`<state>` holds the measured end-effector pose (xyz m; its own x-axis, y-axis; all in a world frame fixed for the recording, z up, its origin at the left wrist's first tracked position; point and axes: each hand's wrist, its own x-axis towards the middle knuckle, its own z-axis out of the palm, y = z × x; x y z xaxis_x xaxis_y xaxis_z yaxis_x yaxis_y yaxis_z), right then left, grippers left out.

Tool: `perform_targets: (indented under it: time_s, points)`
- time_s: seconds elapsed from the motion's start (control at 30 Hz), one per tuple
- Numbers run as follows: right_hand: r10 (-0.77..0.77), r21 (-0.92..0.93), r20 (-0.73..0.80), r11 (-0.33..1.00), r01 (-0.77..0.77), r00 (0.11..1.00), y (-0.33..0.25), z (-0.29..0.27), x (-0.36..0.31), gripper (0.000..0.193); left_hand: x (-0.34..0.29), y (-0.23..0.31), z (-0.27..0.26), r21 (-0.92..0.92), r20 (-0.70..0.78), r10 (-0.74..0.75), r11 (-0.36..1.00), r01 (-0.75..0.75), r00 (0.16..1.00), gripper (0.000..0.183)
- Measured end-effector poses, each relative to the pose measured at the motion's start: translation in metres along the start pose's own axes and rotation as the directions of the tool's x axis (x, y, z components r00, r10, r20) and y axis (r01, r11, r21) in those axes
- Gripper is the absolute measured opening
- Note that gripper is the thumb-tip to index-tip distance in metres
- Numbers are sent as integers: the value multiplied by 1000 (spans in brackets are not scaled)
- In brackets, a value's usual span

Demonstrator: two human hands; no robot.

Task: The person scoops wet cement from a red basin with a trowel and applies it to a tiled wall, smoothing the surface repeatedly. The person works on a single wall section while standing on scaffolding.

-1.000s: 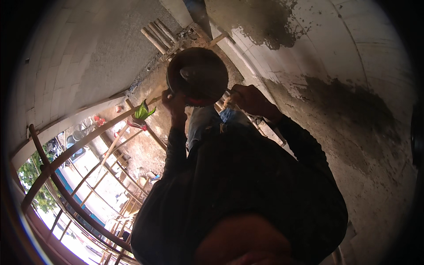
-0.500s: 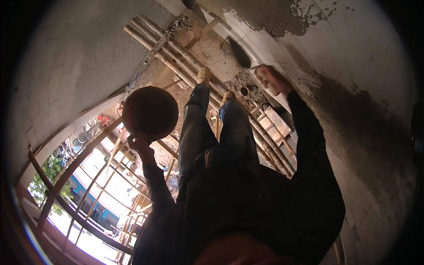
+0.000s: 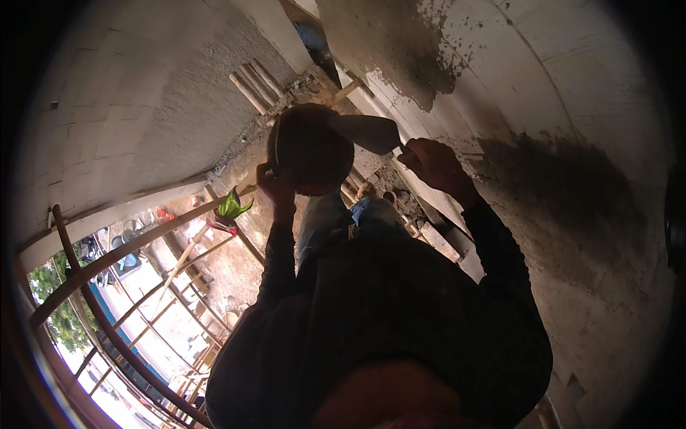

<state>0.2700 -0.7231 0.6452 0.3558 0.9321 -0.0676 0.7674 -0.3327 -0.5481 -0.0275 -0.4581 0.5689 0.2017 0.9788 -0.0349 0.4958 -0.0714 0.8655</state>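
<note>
My left hand [image 3: 276, 187] grips a dark round pan [image 3: 311, 157] by its near left rim, held out in front of my legs. In my right hand [image 3: 432, 163] is a trowel [image 3: 371, 133], its fingers wrapped round the handle. The dark, flat blade points left and its tip overlaps the pan's right side. Shadow hides what lies inside the pan. To the right, the pale block wall [image 3: 493, 68] carries wet grey mortar patches [image 3: 564, 193] with ragged edges.
Wooden poles [image 3: 256, 86] lie under my feet as a platform. At left, a curved pole railing [image 3: 107, 268] borders a bright drop with more scaffolding below. A green and red bundle [image 3: 230, 209] hangs at a pole. A grey rendered wall [image 3: 164, 93] rises at far left.
The pan has moved right and away from me. My right hand has come left, bringing the trowel blade to the pan. My view has shifted, and the green and red bundle now shows.
</note>
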Motion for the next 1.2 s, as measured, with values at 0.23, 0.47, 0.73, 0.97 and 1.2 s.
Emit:
perform_targets:
  time_s: [0.23, 0.47, 0.73, 0.97, 1.2]
  points:
    - [43, -184, 50, 982, -33, 998, 1, 44, 48, 25, -31, 95, 49, 17, 76, 245, 969, -247, 966, 20]
    - [127, 179, 202, 970, -164, 971, 26, 91, 16, 46, -30, 97, 59, 0, 166, 214, 976, -217, 963, 21]
    - [-39, 75, -54, 996, 43, 998, -51, 74, 32, 37, 5, 26, 30, -209, 116, -283, 930, 302, 952, 28]
    - [-117, 362, 118, 930, 67, 986, -108, 61, 87, 35, 39, -3, -37, -542, -6, -361, 785, 300, 933, 24]
    - [-266, 759, 422, 627, -178, 867, -110, 96, 154, 30, 69, -63, -123, -462, -188, -391, 845, 270, 901, 23]
